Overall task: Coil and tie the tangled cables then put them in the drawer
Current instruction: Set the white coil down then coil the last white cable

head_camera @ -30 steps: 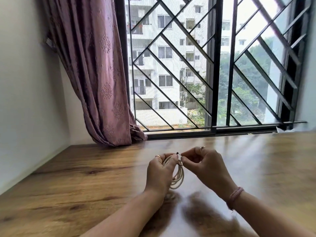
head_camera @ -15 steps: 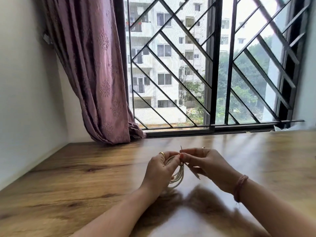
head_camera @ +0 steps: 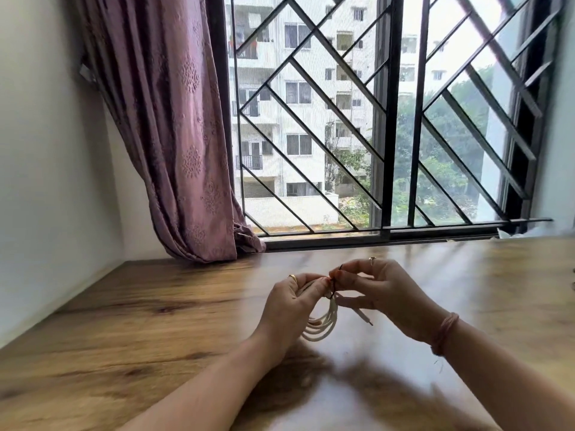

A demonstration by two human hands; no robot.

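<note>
Spanning the lower half of the view: tabletop (head_camera: 130, 331), wood grain, glossy, running back to the window sill.

Window (head_camera: 385, 119), 12 o'clock: dark frame with a diagonal metal grille; pale apartment block and trees outside.

Curtain (head_camera: 174, 129), 10 o'clock: mauve, embroidered, gathered at the left of the window, hem resting on the tabletop.

Left hand (head_camera: 289, 309), centre, raised above the tabletop: fingers curled closed around the top of the cable; gold ring on one finger.

Right hand (head_camera: 382, 293), at 3 o'clock of the left hand, fingertips meeting it: thumb and forefinger pinched on a thin dark tie (head_camera: 334, 283) at the top of the coil; ring on one finger; pink thread band (head_camera: 445, 332) on the wrist.

Cable (head_camera: 325, 325), cream, coiled in several loops: hangs between the two hands, clear of the tabletop. One loose end with a plug (head_camera: 364, 317) sticks out toward 4 o'clock under the right hand.
</note>
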